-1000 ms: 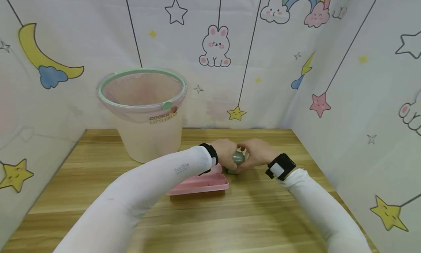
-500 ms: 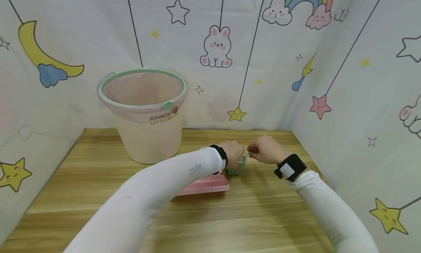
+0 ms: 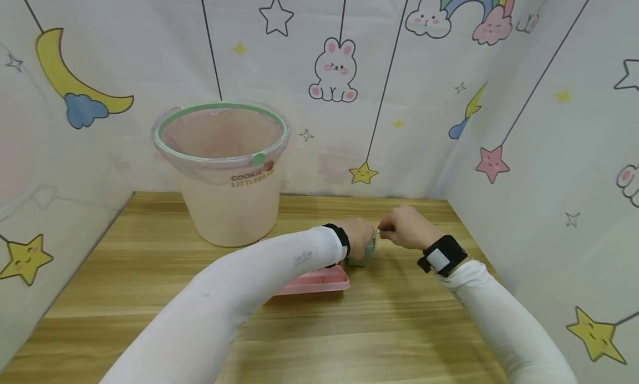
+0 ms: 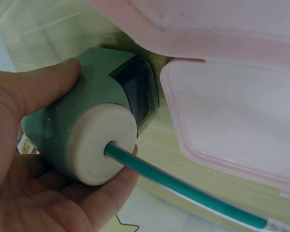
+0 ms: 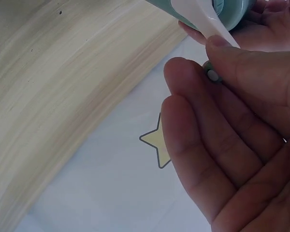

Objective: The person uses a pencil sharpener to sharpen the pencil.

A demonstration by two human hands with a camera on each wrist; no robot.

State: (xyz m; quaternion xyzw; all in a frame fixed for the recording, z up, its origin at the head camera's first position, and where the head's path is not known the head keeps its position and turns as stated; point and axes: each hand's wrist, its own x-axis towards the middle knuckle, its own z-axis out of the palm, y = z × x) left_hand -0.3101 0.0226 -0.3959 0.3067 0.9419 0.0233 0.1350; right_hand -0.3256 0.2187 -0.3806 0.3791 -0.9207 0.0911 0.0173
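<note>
My left hand [image 3: 356, 236] grips a green pencil sharpener [image 4: 94, 72] standing on the table, thumb on one side and fingers round the other. A teal pencil [image 4: 183, 188] sticks out of the hole in its pale round front [image 4: 96, 159]. On the sharpener's other side, my right hand [image 3: 408, 228] pinches the small knob [image 5: 212, 74] at the end of its white crank handle [image 5: 208, 19] between thumb and index finger. A pink pencil case [image 3: 314, 283] lies beside the sharpener, partly hidden under the left forearm.
A tall cream bucket [image 3: 234, 206] with a green rim and a clear liner stands at the back left of the wooden table [image 3: 399, 328]. Printed cloth walls [image 3: 299, 67] enclose the back and sides.
The right hand has shifted from the sharpener's front to the crank on its right. The left hand has moved slightly right and now covers more of the sharpener.
</note>
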